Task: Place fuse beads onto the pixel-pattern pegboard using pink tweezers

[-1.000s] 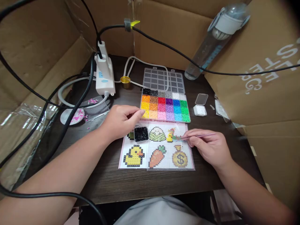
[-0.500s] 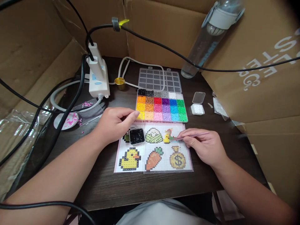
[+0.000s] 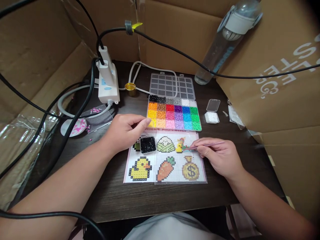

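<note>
My right hand (image 3: 218, 153) is closed on pink tweezers (image 3: 207, 145), whose tips point left at the small yellow beads (image 3: 179, 147) on the pattern sheet. Under the clear pegboard, the sheet (image 3: 180, 180) shows pixel pictures: a yellow duck (image 3: 140, 169), a carrot (image 3: 165, 169) and a money bag (image 3: 190, 168). My left hand (image 3: 130, 130) rests at the sheet's upper left, thumb and forefinger pressed together by the yellow beads' corner of the bead box (image 3: 174, 113). What they pinch is too small to name. Beside it sits a small tray of black beads (image 3: 148, 145).
A white power strip (image 3: 108, 83) with black cables and a gold cup (image 3: 130, 88) stand behind on the left. A white dish (image 3: 72, 128) holds pink beads. At the right are a small box of white beads (image 3: 212, 117) and a tall bottle (image 3: 220, 46).
The whole view has shifted slightly, with things appearing a little further right. Both hands keep nearly the same pose, and the tweezers are still held over the upper right of the sheet.
</note>
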A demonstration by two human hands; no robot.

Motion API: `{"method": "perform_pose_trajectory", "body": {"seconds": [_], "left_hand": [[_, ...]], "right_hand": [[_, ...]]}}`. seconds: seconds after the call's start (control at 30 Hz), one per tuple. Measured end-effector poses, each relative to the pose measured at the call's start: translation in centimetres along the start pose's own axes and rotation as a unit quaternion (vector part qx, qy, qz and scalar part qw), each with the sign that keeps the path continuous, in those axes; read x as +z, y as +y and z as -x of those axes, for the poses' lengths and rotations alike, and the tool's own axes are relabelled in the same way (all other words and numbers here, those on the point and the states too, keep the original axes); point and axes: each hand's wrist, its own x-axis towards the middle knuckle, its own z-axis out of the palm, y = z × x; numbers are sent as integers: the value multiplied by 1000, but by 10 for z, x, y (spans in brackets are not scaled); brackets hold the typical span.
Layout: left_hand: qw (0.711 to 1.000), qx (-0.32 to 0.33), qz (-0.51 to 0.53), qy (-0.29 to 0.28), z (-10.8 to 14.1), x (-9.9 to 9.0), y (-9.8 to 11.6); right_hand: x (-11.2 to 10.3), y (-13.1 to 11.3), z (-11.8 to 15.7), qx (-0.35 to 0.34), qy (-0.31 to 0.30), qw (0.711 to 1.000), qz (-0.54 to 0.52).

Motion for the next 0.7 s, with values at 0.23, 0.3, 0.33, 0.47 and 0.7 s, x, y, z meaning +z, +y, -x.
{"method": "perform_pose_trajectory", "body": {"seconds": [0.23,0.3,0.33,0.47,0.7], "left_hand": [[1000,-1,2,3,0,-1,1],[1000,0,3,2,0,0,1],[1000,1,4,1,0,0,0],[1000,4,14,3,1,1,-1],[999,23,41,11,3,3,-1]], "right_hand": [[0,1,1,3,0,1000,-4],[-1,3,2,13,0,1000,-11],[-1,3,2,18,2,1000,-17],[2,-3,-4,29,27,998,-52],[51,-52,-24,-5,30,999,-33]]}}
